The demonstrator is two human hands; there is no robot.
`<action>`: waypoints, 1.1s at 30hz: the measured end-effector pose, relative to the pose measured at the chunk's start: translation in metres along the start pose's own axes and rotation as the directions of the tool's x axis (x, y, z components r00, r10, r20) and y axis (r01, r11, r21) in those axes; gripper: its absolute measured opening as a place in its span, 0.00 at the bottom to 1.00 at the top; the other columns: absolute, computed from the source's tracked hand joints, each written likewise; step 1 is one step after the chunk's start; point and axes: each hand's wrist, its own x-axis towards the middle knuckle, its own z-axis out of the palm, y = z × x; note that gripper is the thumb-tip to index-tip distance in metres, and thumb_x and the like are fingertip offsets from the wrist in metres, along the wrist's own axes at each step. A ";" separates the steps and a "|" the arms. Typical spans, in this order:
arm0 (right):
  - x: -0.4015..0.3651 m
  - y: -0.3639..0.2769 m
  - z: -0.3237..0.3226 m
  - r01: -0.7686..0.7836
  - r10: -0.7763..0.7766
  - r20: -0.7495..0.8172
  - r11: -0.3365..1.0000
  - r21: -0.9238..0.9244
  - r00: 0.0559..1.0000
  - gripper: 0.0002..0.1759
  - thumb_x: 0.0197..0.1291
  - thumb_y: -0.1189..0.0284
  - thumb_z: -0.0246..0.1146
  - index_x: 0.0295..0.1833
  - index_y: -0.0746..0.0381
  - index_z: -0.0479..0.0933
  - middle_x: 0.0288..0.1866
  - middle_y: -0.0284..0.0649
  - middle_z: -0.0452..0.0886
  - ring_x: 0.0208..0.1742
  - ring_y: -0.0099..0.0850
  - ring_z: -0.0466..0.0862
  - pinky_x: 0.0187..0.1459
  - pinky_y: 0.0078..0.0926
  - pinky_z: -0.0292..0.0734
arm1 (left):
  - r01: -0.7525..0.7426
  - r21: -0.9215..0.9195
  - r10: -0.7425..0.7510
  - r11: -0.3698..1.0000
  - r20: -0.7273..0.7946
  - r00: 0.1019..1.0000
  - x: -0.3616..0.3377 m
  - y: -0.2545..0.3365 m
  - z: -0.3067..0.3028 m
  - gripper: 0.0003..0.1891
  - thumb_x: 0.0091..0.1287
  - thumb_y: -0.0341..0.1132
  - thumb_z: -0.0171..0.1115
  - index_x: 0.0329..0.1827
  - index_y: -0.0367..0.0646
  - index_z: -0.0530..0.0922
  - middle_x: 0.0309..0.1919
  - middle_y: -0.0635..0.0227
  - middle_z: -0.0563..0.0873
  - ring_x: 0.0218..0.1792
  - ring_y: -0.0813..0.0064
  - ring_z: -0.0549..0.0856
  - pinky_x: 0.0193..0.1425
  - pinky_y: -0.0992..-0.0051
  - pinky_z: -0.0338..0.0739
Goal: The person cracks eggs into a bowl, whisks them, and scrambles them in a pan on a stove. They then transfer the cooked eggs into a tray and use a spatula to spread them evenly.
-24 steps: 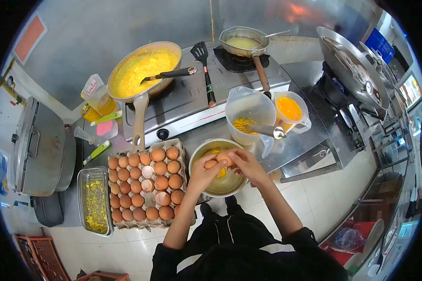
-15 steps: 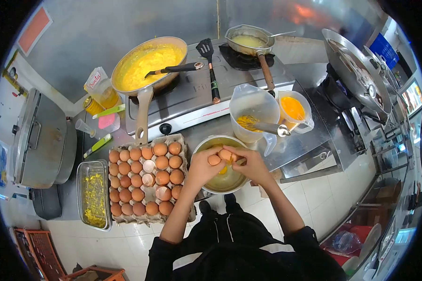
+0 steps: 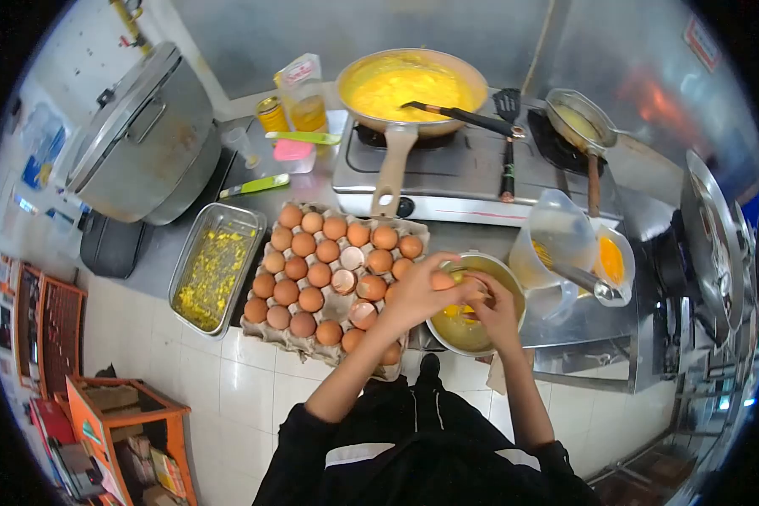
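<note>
Both hands are over a metal pot (image 3: 514,282) that holds raw egg, with yellow yolk (image 3: 457,311) showing between them. My left hand (image 3: 417,297) is closed around a brown egg (image 3: 441,280). A cracked eggshell (image 3: 474,288) is between the fingertips of both hands; part of it is hidden. My right hand (image 3: 499,314) is closed at the shell, its fingers bent over the pot. To the left sits a cardboard egg tray (image 3: 322,297) with several rows of brown eggs (image 3: 327,250) and some empty shells (image 3: 343,281).
Right of the pot stand a clear pitcher (image 3: 551,232) with a whisk (image 3: 582,278) and a jug of orange liquid (image 3: 611,261). Behind, a pan of yellow egg (image 3: 409,84) and a small pot (image 3: 580,122) rest on the stove. A glass dish (image 3: 215,270) lies left.
My view has turned left, so everything appears shifted right. The cracked egg has opened further between my hands, and more yolk shows in the pot.
</note>
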 end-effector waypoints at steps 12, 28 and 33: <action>0.003 -0.016 0.160 0.739 -0.485 0.573 0.284 -0.611 0.661 0.21 0.42 0.66 0.61 0.43 0.63 0.70 0.40 0.41 0.69 0.42 0.34 0.69 0.41 0.33 0.61 | -0.023 -0.541 -0.445 0.841 -0.715 0.539 -0.172 -0.035 -0.125 0.17 0.58 0.41 0.51 0.46 0.41 0.69 0.36 0.66 0.74 0.38 0.77 0.75 0.39 0.81 0.70; 0.005 -0.022 0.109 0.121 -0.174 0.470 0.982 0.142 0.865 0.19 0.50 0.66 0.60 0.46 0.63 0.66 0.41 0.36 0.72 0.32 0.17 0.72 0.29 0.12 0.67 | -0.186 -0.876 -0.530 0.445 -0.425 0.734 -0.157 -0.005 -0.091 0.21 0.66 0.44 0.37 0.51 0.35 0.63 0.46 0.59 0.73 0.42 0.72 0.75 0.41 0.82 0.70; -0.028 -0.030 0.023 -0.197 0.188 0.064 0.886 0.420 0.980 0.21 0.54 0.68 0.56 0.53 0.62 0.65 0.44 0.37 0.72 0.36 0.18 0.74 0.30 0.11 0.68 | 0.135 -0.914 -0.407 0.382 -0.035 0.913 -0.095 -0.005 -0.021 0.21 0.65 0.48 0.37 0.53 0.42 0.64 0.45 0.63 0.75 0.42 0.78 0.74 0.39 0.81 0.66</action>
